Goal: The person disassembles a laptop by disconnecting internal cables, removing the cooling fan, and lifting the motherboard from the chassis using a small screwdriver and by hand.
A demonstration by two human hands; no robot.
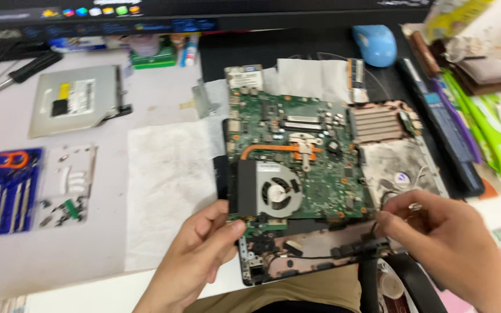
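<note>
A green laptop motherboard (297,156) with a copper heat pipe (273,149) and a cooling fan (276,191) lies tilted over an open laptop base (401,162). My left hand (195,258) grips the board's near-left corner by the fan, thumb on the edge. My right hand (442,237) pinches a thin black cable (387,200) at the board's near-right corner, beside a small connector. The base's near edge (297,266) shows under the board, with a black wire running along it.
A white paper towel (169,185) lies left of the laptop. Further left are a silver optical drive (76,104), a white tray of screws (68,185) and a blue tool case (10,191). A blue mouse (375,43), a black battery (442,116) and green packets (488,127) sit at the right.
</note>
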